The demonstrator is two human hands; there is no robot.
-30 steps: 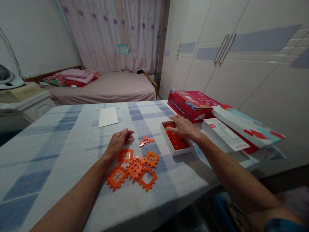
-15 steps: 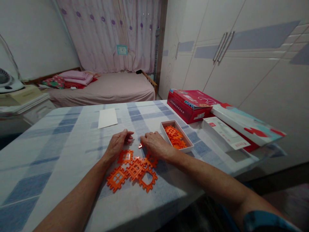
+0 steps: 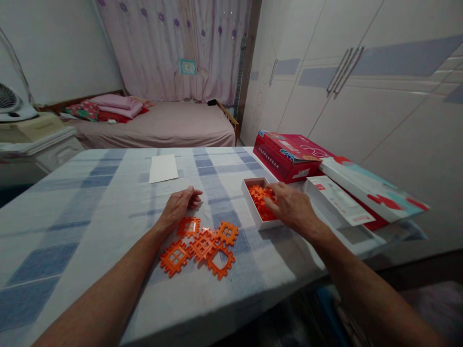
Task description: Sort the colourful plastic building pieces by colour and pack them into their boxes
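My right hand reaches over the near right side of a small white box. Its thumb and fingers are apart above a heap of orange notched plastic building pieces; whether they touch one is hard to see. My left hand rests on the table with loosely curled fingers, and nothing shows in it. Just below it lie five-piece-like clustered shapes: several orange building pieces joined or overlapping, with a lattice piece in the middle, window-patterned pieces around it, and a piece with a large opening.
A white card lies farther back on the checked tablecloth. To the right stand a red box, an open white box with a printed lid, and a flat white-and-red package. The table's front edge is close to my body.
My right hand has moved right from beside the orange cluster to the white box, uncovering the cluster's right-hand piece. The small orange bit at its fingertips has left that spot. My left hand stays put.
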